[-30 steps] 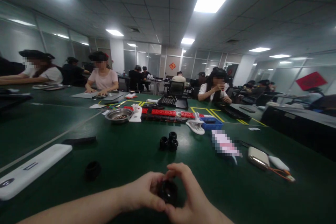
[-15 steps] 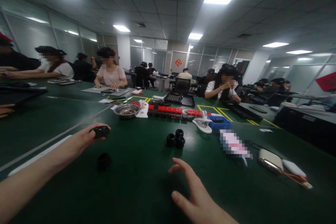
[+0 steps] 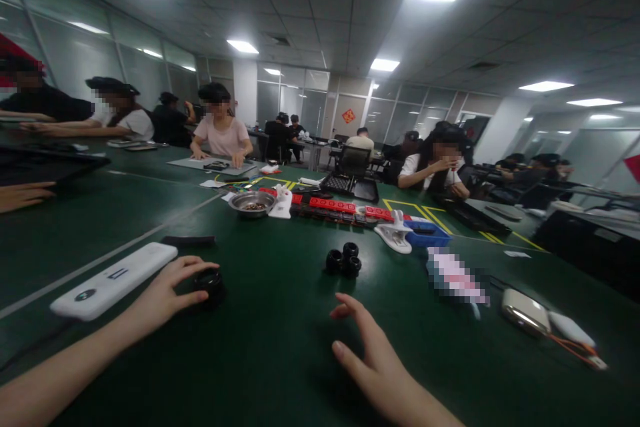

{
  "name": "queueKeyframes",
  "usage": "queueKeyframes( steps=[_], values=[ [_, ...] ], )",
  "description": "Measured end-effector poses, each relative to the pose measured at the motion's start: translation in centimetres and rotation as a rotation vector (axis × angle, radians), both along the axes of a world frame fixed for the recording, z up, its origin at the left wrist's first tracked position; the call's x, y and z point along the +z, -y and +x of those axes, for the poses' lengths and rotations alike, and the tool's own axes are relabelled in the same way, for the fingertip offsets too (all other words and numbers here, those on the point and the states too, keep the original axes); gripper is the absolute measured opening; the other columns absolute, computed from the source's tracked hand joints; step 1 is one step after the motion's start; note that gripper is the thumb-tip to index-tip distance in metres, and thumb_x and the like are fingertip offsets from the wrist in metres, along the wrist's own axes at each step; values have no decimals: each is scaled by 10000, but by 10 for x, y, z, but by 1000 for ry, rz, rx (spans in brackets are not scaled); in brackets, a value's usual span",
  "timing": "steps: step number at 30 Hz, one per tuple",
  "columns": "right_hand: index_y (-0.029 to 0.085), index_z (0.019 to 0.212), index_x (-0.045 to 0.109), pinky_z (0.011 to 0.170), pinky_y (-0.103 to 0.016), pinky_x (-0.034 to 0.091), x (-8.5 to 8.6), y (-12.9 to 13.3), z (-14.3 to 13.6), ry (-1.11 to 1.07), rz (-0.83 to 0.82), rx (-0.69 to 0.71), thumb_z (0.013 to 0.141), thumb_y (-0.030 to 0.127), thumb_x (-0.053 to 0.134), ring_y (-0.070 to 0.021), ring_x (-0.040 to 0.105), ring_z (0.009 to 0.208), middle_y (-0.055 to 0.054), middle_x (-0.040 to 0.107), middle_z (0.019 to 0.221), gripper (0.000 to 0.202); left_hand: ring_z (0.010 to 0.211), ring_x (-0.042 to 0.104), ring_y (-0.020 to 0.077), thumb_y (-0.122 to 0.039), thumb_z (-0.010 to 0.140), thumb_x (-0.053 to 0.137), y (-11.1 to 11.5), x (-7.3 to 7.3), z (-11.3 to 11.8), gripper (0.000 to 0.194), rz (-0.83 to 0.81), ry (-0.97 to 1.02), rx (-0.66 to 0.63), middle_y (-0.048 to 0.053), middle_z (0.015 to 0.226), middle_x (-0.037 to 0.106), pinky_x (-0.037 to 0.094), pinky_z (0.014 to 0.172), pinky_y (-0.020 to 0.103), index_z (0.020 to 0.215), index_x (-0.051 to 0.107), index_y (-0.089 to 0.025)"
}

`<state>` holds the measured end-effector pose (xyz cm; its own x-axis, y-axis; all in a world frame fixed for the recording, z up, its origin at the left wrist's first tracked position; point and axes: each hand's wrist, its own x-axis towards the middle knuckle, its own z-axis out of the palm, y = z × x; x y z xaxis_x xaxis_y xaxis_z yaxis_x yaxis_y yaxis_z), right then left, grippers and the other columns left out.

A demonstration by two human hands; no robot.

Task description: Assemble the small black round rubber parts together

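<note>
My left hand is at the left of the green table, thumb and fingers around a black tyre-like ring. The ring is low, at or just above the tabletop; I cannot tell whether a second one lies under it. To the right, my right hand hovers over the table with thumb and fingers apart, holding nothing. Beyond its fingertips three similar black rings stand in a tight cluster.
A white oblong device lies by my left forearm, with a black bar behind it. Farther back are a metal bowl, a red strip, white clamps and a blue bin. A beige case lies right. People sit around.
My left hand has lowered the black ring to where another ring stood on the table. My right hand stays open in nearly the same place. The view has shifted slightly left.
</note>
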<state>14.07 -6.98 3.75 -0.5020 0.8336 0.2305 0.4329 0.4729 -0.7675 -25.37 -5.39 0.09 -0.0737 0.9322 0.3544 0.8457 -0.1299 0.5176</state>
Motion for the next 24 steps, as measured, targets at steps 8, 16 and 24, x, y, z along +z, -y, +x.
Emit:
queueKeyframes(
  steps=[8, 16, 24],
  values=[
    [199, 1276, 321, 950, -372, 345, -4, -2, -4, 50, -34, -29, 826, 289, 496, -215, 469, 1080, -83, 500, 1139, 492, 1074, 453, 311, -482, 697, 550, -6, -22, 2, 417, 2, 69, -45, 25, 1153, 475, 409, 876, 448, 1073, 575, -303],
    [209, 1270, 333, 933, -376, 369, -2, -3, -1, 50, -15, -57, 813, 249, 515, -213, 482, 1064, -75, 512, 1125, 493, 1067, 462, 318, -504, 704, 546, -4, -26, 3, 466, -65, 101, -50, 70, 1159, 497, 389, 888, 460, 1084, 564, -234],
    [199, 1245, 369, 914, -356, 396, 1, -7, 1, 66, 67, -75, 807, 225, 524, -200, 500, 1039, -72, 526, 1110, 465, 1142, 403, 353, -519, 695, 536, 0, -13, 5, 584, -39, 44, -45, 101, 1258, 415, 358, 921, 485, 1192, 448, -225]
  ],
)
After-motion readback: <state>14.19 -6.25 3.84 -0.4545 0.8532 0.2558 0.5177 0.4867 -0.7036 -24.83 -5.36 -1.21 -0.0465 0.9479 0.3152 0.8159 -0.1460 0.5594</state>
